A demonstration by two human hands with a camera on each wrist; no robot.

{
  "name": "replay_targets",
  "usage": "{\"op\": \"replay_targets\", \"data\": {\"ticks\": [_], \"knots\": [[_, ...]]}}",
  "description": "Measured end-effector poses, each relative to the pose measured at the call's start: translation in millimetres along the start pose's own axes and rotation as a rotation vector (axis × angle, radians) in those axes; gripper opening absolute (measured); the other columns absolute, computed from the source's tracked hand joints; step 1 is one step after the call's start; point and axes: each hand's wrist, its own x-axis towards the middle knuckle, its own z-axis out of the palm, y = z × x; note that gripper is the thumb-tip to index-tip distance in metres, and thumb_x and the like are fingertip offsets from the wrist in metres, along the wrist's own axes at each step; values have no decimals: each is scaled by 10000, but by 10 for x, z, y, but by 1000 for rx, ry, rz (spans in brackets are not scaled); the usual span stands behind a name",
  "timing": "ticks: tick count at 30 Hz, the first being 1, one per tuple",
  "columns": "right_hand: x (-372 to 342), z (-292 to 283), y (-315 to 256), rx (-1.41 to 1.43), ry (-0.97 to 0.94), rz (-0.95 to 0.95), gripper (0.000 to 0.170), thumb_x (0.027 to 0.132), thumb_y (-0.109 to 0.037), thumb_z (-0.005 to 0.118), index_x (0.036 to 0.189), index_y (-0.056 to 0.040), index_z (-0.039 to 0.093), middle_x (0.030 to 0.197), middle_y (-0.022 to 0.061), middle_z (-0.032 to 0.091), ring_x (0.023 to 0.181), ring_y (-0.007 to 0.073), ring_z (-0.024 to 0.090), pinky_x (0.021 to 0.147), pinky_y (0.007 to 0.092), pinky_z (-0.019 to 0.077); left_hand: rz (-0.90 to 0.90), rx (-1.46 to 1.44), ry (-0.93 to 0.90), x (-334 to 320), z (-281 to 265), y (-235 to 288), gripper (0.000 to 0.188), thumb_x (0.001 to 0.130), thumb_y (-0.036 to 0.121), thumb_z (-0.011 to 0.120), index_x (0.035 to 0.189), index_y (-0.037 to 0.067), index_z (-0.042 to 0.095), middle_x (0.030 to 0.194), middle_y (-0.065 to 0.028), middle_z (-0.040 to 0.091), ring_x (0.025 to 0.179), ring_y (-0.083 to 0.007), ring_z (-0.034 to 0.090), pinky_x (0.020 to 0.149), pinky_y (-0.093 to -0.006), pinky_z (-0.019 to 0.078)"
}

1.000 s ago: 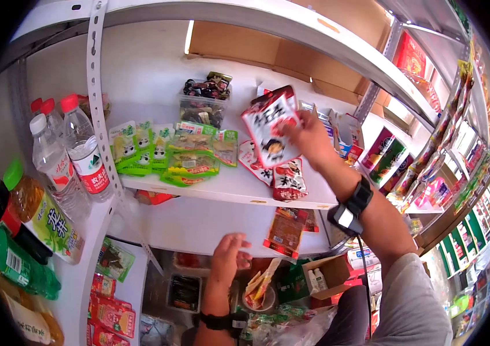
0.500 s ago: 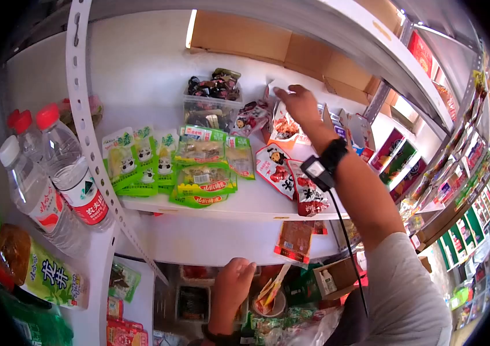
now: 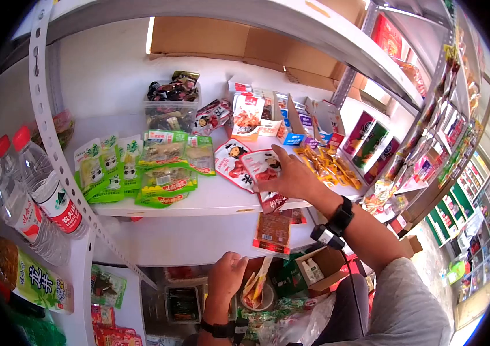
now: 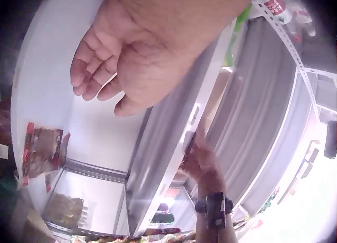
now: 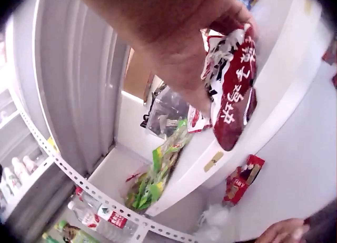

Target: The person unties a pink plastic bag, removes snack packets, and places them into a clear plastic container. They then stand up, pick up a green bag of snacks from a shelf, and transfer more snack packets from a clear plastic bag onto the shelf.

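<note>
Right hand (image 3: pixel 292 177): drawn back from the display boxes (image 3: pixel 297 118) at the far side of the upper shelf (image 3: pixel 216 202) to its near edge, where it now grips a red-and-white snack pouch (image 3: pixel 263 165). The pouch lay unheld half a second earlier; another dark red-and-white pouch (image 3: pixel 212 116) rests at the far side, just right of the clear tub (image 3: pixel 171 115). The hand's work has thus apparently passed from the far packets to the near ones.

Left hand (image 3: pixel 225 277): empty, fingers loosely bent, held near the lower shelf (image 3: pixel 199 239), as before; the left wrist view shows its palm and relaxed fingers.

Gripped pouch: glossy and creased, white with red patches and dark lettering on the face seen from the head; the right wrist view shows a deep red panel with white characters. In the head view it overlaps the right side of a flat cartoon-printed pouch (image 3: pixel 232 162). Its film looks pliable and would probably bend under the fingers.

Surroundings: green vegetable-snack packets (image 3: pixel 167 179) lie to the left, small yellow packets (image 3: pixel 328 164) to the right, and a brown-and-red packet (image 3: pixel 272 230) on the lower shelf.
</note>
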Motion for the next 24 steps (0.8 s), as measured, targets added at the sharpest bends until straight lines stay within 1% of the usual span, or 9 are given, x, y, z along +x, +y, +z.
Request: {"op": "replay_targets", "data": {"ticks": [3, 8, 10, 11, 14, 15, 16, 19, 24], "knots": [[64, 87, 123, 238, 43, 19, 1297, 579, -542, 946, 1536, 56, 307, 1309, 326, 611, 1205, 412, 634, 1028, 414, 500, 4, 39, -7, -54, -37, 131, 357, 926, 354, 748, 1055, 29, 672, 968, -165, 745, 880, -296, 732, 782, -417, 573], [202, -50, 301, 541, 80, -46, 1171, 675, -289, 951, 1576, 19, 270, 1309, 217, 609, 1153, 241, 622, 976, 336, 513, 51, 64, 37, -58, 17, 49, 365, 920, 368, 750, 1067, 40, 682, 979, -172, 746, 894, -313, 735, 782, -420, 575], [236, -261, 78, 583, 151, -171, 1157, 689, -269, 944, 1586, -4, 263, 1300, 213, 609, 1143, 233, 621, 975, 333, 512, 38, 56, 41, -62, 25, 68, 368, 919, 369, 750, 1068, 39, 682, 981, -174, 746, 891, -315, 736, 782, -419, 575], [341, -281, -57, 557, 195, -359, 1136, 714, -269, 930, 1601, -47, 254, 1316, 203, 602, 1145, 228, 612, 993, 320, 498, 24, 51, 36, -66, 13, 91, 371, 918, 369, 750, 1069, 37, 682, 981, -173, 747, 889, -315, 737, 783, -419, 576], [530, -238, -211, 338, -30, -374, 1204, 706, -447, 925, 1621, -90, 229, 1405, 262, 564, 1254, 349, 599, 1073, 400, 459, -2, 53, 33, -78, -38, 132, 379, 917, 369, 751, 1069, 30, 679, 981, -171, 748, 882, -315, 739, 783, -420, 576], [570, -171, -241, 193, -85, -263, 1286, 675, -578, 905, 1629, -84, 198, 1447, 314, 520, 1323, 419, 553, 1099, 435, 438, -8, 54, 35, -79, -54, 128, 381, 917, 368, 751, 1069, 26, 678, 981, -170, 748, 879, -314, 739, 783, -420, 576], [655, -92, -194, 217, -182, -170, 1346, 638, -677, 877, 1619, -42, 209, 1462, 343, 491, 1358, 440, 517, 1109, 436, 430, 15, 47, 57, -74, -58, 101, 378, 917, 365, 751, 1067, 26, 677, 984, -172, 748, 886, -315, 739, 785, -420, 577], [735, 110, -23, 212, -211, -162, 1381, 566, -713, 888, 1568, 34, 300, 1469, 353, 478, 1371, 434, 502, 1129, 430, 409, 44, 38, 101, -66, -77, 26, 369, 917, 353, 754, 1061, 23, 674, 997, -177, 749, 907, -317, 740, 795, -419, 578], [557, -47, -286, 246, -231, -122, 1357, 520, -658, 937, 1529, 44, 361, 1438, 340, 515, 1361, 408, 516, 1133, 405, 411, 19, 53, 39, -29, -115, 83, 358, 918, 332, 758, 1051, 12, 667, 1002, -184, 748, 925, -315, 741, 803, -413, 580]]}}
